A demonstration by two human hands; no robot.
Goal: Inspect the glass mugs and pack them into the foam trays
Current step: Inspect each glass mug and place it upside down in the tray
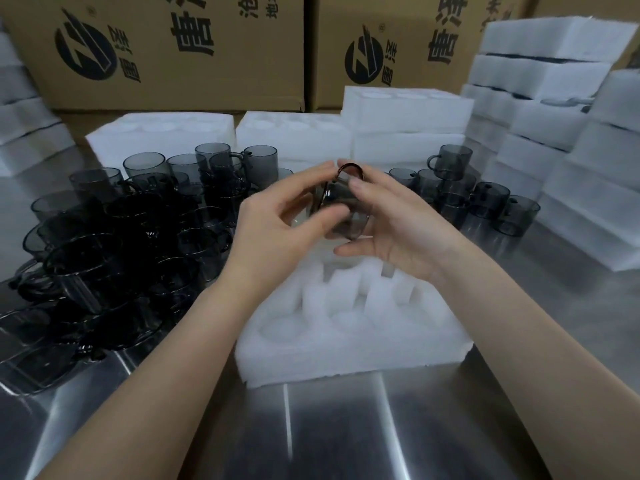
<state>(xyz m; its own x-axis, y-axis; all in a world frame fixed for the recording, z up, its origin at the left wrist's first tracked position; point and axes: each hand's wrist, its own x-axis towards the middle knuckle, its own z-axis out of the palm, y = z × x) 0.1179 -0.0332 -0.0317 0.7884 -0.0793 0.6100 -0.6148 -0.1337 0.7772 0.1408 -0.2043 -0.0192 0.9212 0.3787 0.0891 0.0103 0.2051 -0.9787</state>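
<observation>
Step in hand: Inspection, by the look of it. One smoky glass mug [341, 220] is held up for checking, not yet packed.
Left grip [277, 223]: Fingers curled round the mug's left side, with a fingertip up near the handle [349, 167]. Clamped on the glass, not splayed.
Right grip [391, 233]: Fingers curved round the mug's right side, thumb reaching across beneath it. Also closed on the glass.
Where the mug is: Between the two grips, off the surface [346, 431], handle uppermost. Its exact tilt is hard to read through the dark glass.
Foam tray [346, 362]: Directly below both grips. The round pockets that show hold no mugs.
Next move: Probably a turn of the glass to finish the check. Then it goes down into a pocket under the grips, with the handle lined up to a pocket's side slot.
Waiting mugs [121, 237]: Crowded together on the surface, left of the left grip.
Second cluster [485, 202]: Beyond and right of the right grip.
Spare trays [554, 140]: Stacked further right and behind.
</observation>
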